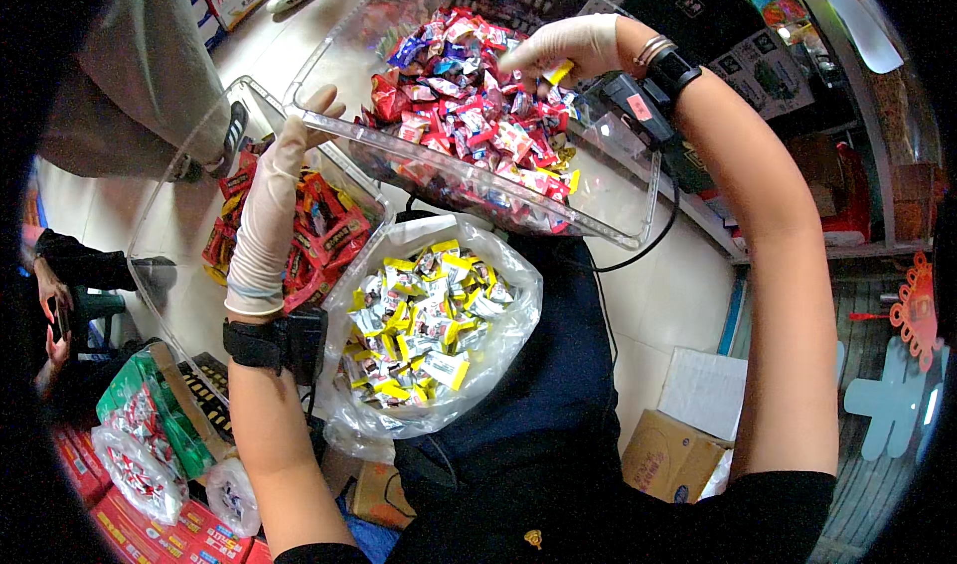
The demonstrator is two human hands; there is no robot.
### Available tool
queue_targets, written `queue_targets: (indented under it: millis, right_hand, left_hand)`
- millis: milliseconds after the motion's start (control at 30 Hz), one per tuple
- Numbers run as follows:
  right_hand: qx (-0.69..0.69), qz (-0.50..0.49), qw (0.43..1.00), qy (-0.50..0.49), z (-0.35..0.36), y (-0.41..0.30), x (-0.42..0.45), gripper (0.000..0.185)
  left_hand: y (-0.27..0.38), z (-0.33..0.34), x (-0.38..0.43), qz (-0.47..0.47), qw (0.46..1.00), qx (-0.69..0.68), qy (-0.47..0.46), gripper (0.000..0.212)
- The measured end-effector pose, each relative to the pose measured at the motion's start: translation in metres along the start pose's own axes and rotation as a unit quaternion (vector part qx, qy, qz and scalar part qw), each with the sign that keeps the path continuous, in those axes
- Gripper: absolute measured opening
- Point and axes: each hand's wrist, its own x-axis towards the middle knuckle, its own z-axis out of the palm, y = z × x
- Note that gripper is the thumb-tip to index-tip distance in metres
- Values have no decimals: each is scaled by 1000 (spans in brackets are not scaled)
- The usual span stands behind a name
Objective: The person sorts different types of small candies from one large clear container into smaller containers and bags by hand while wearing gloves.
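A large clear plastic bin [456, 153] holds a heap of wrapped candies [467, 115], mostly red and pink, some blue. My gloved left hand [299, 130] holds the bin's near left corner, fingers over the rim. Inside the bin, my gloved right hand [568, 48] is over the far right of the heap. A yellow-ended wrapped candy [558, 72] shows between its fingers; the fingertips are partly hidden. Nearer to me, an open clear plastic bag [516, 325] is full of white candies with yellow ends [426, 317]. Below my left forearm, a second clear bin [374, 198] contains red-wrapped candies [329, 235].
A black device [635, 112] with a pink tag sits by the bin's right side, and a black cable [669, 224] curves below. Shelving [815, 254] stands at right above a cardboard box [662, 456]. Another person's leg [149, 63] is at left; red cartons [168, 527] lie lower left.
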Motion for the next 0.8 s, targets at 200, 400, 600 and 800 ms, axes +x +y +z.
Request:
queue_targets:
  millis: [200, 400, 600, 800]
  right_hand:
    - [-552, 197, 794, -160, 32, -7, 11, 29]
    - [-647, 239, 706, -164, 71, -15, 11, 52]
    - [-666, 268, 660, -223, 72, 20, 41, 57]
    - [-620, 208, 738, -167, 54, -13, 15, 37]
  left_hand:
    - [1, 2, -2, -42, 999, -25, 16, 68]
    - [-4, -6, 0, -46, 998, -39, -33, 63]
    - [-1, 0, 0, -28, 998, -42, -30, 64]
    - [-24, -10, 5, 2, 1000, -20, -13, 69]
